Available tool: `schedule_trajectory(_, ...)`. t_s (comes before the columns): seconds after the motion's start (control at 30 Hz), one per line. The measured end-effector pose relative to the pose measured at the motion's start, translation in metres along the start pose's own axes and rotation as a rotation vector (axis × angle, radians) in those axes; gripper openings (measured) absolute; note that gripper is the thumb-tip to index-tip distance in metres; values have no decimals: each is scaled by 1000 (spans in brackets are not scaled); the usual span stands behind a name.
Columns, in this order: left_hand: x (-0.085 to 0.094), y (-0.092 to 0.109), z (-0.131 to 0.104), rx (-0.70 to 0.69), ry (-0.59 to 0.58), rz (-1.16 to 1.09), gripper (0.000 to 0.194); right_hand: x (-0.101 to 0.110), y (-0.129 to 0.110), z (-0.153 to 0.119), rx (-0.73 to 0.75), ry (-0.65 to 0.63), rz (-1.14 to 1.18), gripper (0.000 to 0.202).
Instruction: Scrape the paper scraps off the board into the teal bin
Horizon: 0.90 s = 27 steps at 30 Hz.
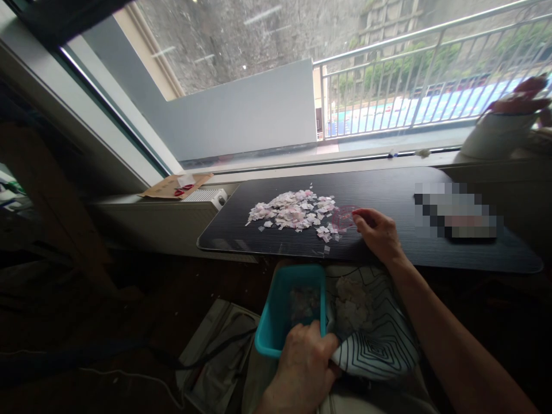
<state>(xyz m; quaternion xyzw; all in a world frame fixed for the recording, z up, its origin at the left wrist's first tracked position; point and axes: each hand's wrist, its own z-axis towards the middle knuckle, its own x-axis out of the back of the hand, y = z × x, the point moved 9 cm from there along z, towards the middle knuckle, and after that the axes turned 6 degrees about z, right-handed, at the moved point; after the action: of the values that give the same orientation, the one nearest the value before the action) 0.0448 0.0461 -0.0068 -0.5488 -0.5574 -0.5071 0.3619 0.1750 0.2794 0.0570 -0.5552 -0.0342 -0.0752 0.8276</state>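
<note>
My left hand (307, 356) is closed over the near rim of a teal plastic bin (269, 322), beside the edge of a white cloth bag with black lines (375, 351). Scraps lie at the bottom of the bin, and more pale scraps (353, 302) rest in the open bag. Over the dark tabletop (388, 190), my right hand (379, 230) pinches a thin, pink, see-through piece (342, 217) with a lattice-like look; its exact kind is unclear. This piece reaches the right side of a heap of small white and pink paper scraps (293, 210).
A blurred-out object (459, 213) lies on the table's right. Red-handled scissors (184, 188) rest on brown cardboard (166, 187) by the window, above a radiator (209, 198). A white container (494, 135) stands on the sill at right. A pale bag (219, 351) lies low at left.
</note>
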Motion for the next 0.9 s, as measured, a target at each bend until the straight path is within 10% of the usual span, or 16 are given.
schedule_trajectory(0.9, 7, 29, 10, -220, -10, 115, 9, -18, -16, -11, 20, -233, 104, 19)
